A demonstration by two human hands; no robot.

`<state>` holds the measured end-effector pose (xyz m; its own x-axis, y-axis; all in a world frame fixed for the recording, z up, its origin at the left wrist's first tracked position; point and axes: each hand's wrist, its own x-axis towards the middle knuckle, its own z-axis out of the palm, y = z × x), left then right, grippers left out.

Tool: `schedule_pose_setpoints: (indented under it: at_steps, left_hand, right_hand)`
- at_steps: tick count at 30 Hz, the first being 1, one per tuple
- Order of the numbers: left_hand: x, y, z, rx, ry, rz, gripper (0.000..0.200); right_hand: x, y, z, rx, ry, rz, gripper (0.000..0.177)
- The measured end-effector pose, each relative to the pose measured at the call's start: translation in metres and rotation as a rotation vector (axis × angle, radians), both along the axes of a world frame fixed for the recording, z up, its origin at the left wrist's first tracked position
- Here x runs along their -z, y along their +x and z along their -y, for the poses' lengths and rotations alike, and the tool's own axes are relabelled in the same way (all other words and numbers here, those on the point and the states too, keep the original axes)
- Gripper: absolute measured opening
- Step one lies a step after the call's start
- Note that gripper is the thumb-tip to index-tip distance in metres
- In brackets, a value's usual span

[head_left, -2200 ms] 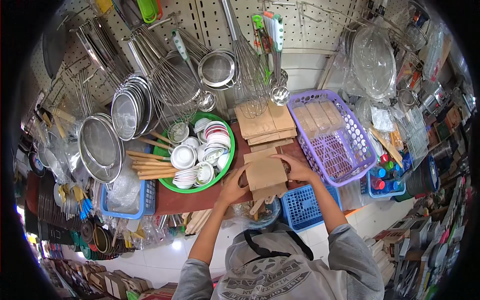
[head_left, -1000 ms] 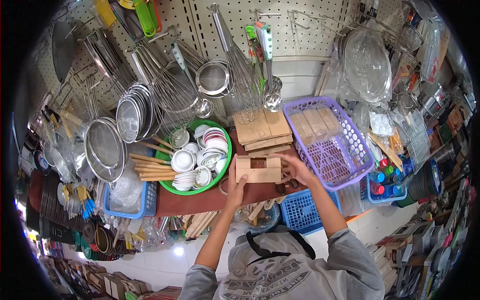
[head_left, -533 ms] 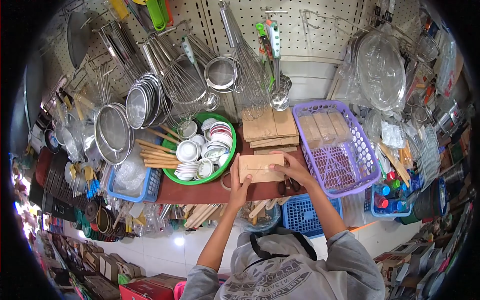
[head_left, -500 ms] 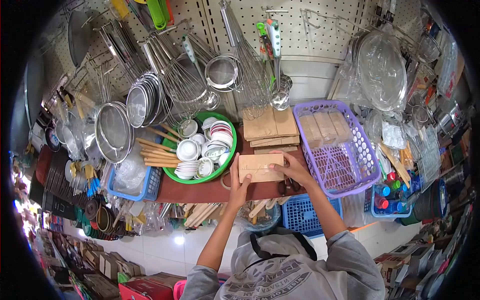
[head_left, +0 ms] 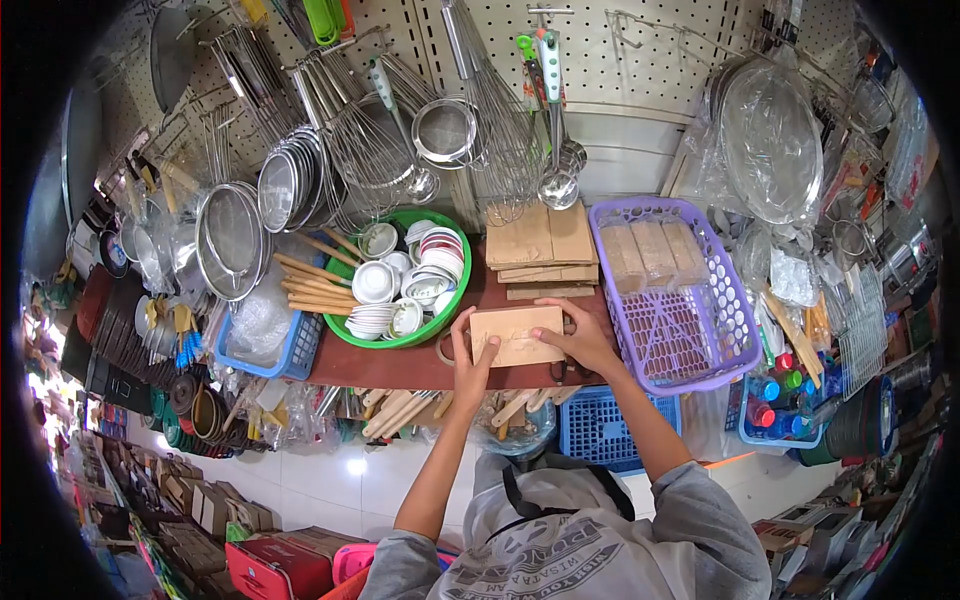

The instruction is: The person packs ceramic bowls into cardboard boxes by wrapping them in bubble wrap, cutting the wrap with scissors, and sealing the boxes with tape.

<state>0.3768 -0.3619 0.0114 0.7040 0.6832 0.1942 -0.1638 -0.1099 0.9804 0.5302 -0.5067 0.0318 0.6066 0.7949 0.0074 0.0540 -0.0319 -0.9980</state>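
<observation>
A small brown cardboard box (head_left: 515, 325) is held level above the red-brown table. My left hand (head_left: 473, 362) grips its left end, thumb on the front face and fingers behind. Around the right end is my right hand (head_left: 583, 343), its thumb pressed on the face and its fingers over the far edge. Just beyond the box lies a stack of flat cardboard pieces (head_left: 540, 238). A purple basket (head_left: 690, 383) to the right contains three brown packs (head_left: 655, 254). Dark scissor-like handles (head_left: 562, 371) show partly under my right hand.
Left of my hands, a green basin (head_left: 462, 296) holds small bowls and wooden-handled tools. Whisks, strainers and ladles (head_left: 558, 188) hang from the pegboard behind. Below the table edge are a blue basket (head_left: 605, 425) and wooden utensils (head_left: 405, 412).
Both hands and the box have shifted slightly left in the view. My left fingers have risen a little at the box's left end. The grip of both hands persists.
</observation>
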Motion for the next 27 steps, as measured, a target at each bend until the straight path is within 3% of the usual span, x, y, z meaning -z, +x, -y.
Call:
schedule_pose_setpoints:
  at_steps: [16,27]
  left_hand:
    - [0.012,0.001,0.004,-0.111,0.080,0.037,0.054]
    - [-0.003,0.002,0.013,-0.132,0.166,-0.002,0.053]
  right_hand:
    - [0.009,0.003,-0.003,-0.024,-0.008,0.093,0.056]
    - [0.015,0.002,-0.004,0.060,-0.077,0.334,0.063]
